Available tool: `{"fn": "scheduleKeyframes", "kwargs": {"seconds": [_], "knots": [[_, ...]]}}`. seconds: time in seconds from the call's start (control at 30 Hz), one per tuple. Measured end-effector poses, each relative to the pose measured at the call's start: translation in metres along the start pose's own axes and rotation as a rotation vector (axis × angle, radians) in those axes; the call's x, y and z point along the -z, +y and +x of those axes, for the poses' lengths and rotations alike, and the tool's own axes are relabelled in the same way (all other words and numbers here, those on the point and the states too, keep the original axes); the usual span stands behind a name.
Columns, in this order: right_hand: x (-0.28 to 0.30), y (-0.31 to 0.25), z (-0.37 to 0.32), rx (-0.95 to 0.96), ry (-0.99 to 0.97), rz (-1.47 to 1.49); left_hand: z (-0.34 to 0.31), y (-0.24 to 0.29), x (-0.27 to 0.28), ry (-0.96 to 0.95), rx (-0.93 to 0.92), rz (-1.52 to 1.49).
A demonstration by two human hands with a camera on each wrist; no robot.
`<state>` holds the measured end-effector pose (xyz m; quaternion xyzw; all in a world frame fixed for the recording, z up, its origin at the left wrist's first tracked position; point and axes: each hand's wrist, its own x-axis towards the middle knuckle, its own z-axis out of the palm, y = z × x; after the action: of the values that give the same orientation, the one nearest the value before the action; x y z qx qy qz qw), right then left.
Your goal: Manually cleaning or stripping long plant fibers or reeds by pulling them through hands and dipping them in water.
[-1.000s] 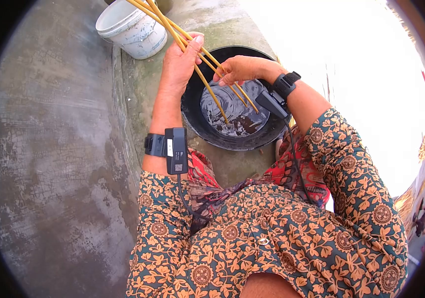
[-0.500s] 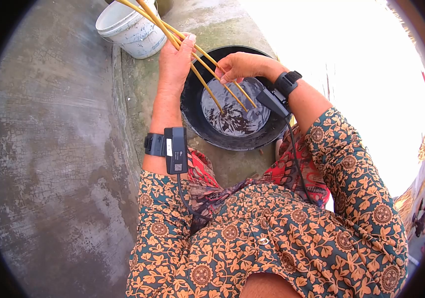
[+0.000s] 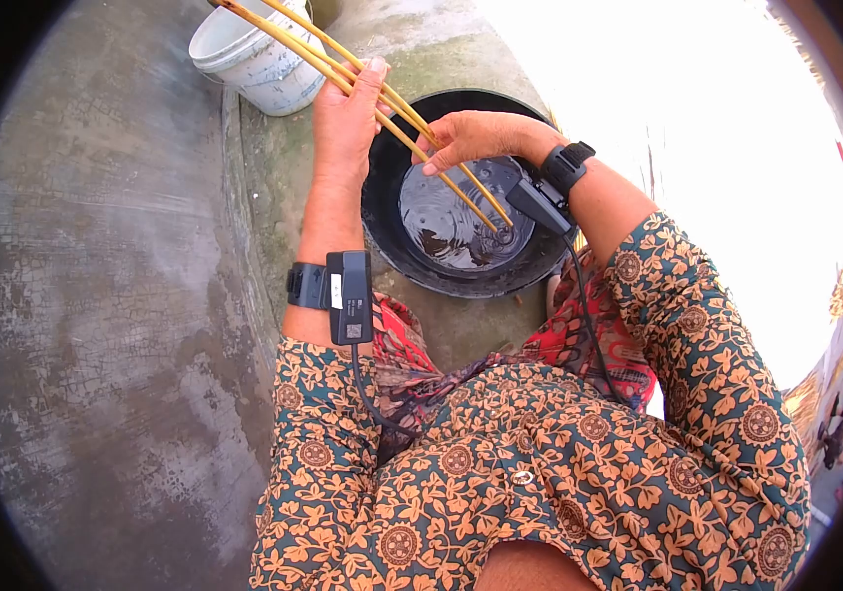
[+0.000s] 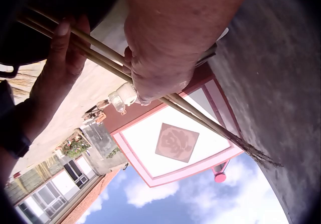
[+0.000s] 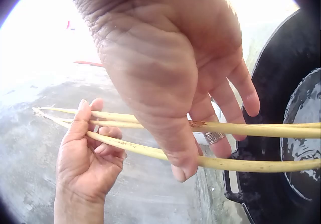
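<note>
In the head view my left hand (image 3: 345, 133) grips several long yellow stalks (image 5: 261, 164) partway along them. Their upper ends stick out beyond this hand to the upper left; the left wrist view shows frayed tips (image 4: 266, 158). My right hand (image 3: 481, 138) holds the stalks lower down, over a round black tub (image 3: 486, 286). Seen from the right wrist, its thumb crosses in front of the stalks and its fingers lie behind, one wearing a metal ring (image 5: 214, 137). The stalks' lower ends hang over the rippled, dark water (image 3: 456, 222) in the tub.
A paint-stained white bucket (image 3: 284, 84) stands beyond my left hand. Worn grey concrete (image 3: 116, 325) stretches along the left side. The right side is glaringly bright ground (image 3: 658, 98). My knees in red patterned cloth (image 3: 594, 345) flank the tub's near side.
The stalks' lower ends, spread apart before, now lie close together toward the tub's right side. My left hand has shifted slightly up and left; the right hand has slid a little left along them.
</note>
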<state>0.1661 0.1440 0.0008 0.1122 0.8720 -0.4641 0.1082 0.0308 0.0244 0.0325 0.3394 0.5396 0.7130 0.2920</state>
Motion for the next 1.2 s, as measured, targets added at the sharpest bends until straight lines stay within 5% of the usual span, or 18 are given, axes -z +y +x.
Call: {"fn": "scheduleKeyframes", "kwargs": {"seconds": [0.13,0.23,0.4,0.53,0.73,0.83,0.93,1.03,1.2], "knots": [[-0.001,0.005,0.004,0.006,-0.027,0.435,0.004,0.002,0.007,0.054,0.027,-0.055],[0.004,-0.002,0.003,-0.004,0.016,0.584,0.006,0.003,0.003,0.070,-0.118,-0.063],[-0.001,-0.010,0.004,-0.043,0.118,0.082,0.002,0.009,0.003,-0.178,-0.031,-0.309],[0.004,-0.010,0.002,0.037,0.127,0.333,0.005,0.006,0.000,-0.169,-0.156,-0.186],[-0.002,-0.006,0.008,0.024,0.122,0.143,-0.001,0.018,0.004,-0.361,0.004,-0.119],[-0.004,-0.014,-0.002,0.038,0.109,0.023,0.001,0.009,-0.001,-0.261,-0.168,0.007],[-0.003,-0.007,0.004,0.089,0.105,0.074,0.000,0.012,-0.005,-0.096,-0.145,-0.054],[-0.001,-0.001,0.007,0.084,0.124,0.155,0.006,0.010,0.007,-0.175,-0.097,-0.108],[-0.001,0.008,0.013,0.186,0.241,0.202,0.007,0.001,-0.006,0.103,-0.254,-0.155]]}}
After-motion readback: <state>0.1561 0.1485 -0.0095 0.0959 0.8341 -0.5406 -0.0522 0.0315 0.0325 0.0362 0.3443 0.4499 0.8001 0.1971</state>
